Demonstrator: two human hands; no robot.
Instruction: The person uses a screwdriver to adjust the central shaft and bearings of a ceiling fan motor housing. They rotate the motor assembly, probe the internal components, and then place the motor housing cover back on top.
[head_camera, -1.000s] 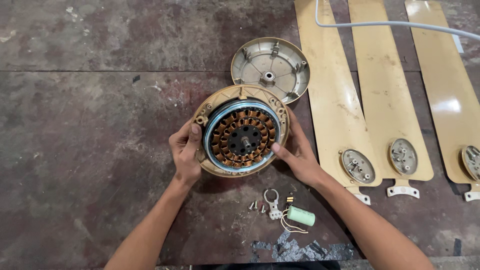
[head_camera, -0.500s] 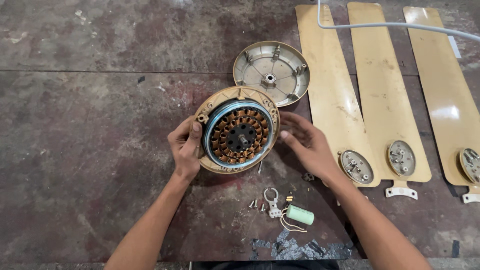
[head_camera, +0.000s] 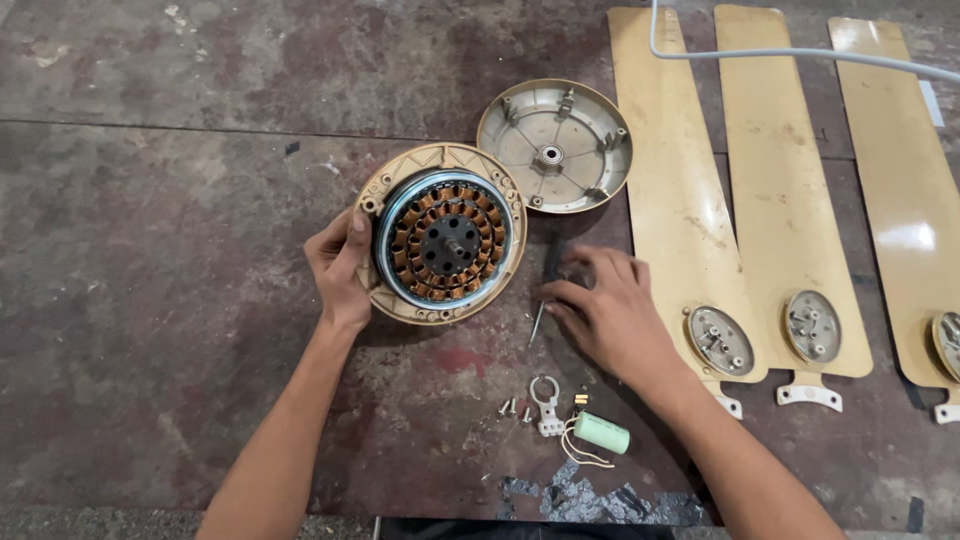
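Opened ceiling fan motor (head_camera: 443, 246) at the centre of a stained dark floor (head_camera: 150, 300), tan housing face up, ring of copper windings around a dark hub with a short shaft. Left hand (head_camera: 340, 268) against the motor's left rim, thumb up on the edge near a small lug, fingers curled under the housing, a steadying hold on the rim rather than a full clasp. Right hand (head_camera: 612, 318) flat and low just right of the motor, apart from it, fingers loosely spread, fingertips on or just over a thin screwdriver (head_camera: 545, 290) lying on the floor; dark handle end under the fingers, metal shank pointing toward the near side; closed around it or merely touching, cannot tell from this angle. Detached round motor cover (head_camera: 555, 145) far right of the motor, inner side up, bearing at its middle. Three tan fan blades (head_camera: 780, 180) laid side by side at the right, round mounting plates at their near ends. White cable (head_camera: 800, 52) across the far ends of the blades. On the near side, small screws (head_camera: 512, 408), a metal hanger clip (head_camera: 545, 405) and a pale green capacitor (head_camera: 600, 433) with thin wires.
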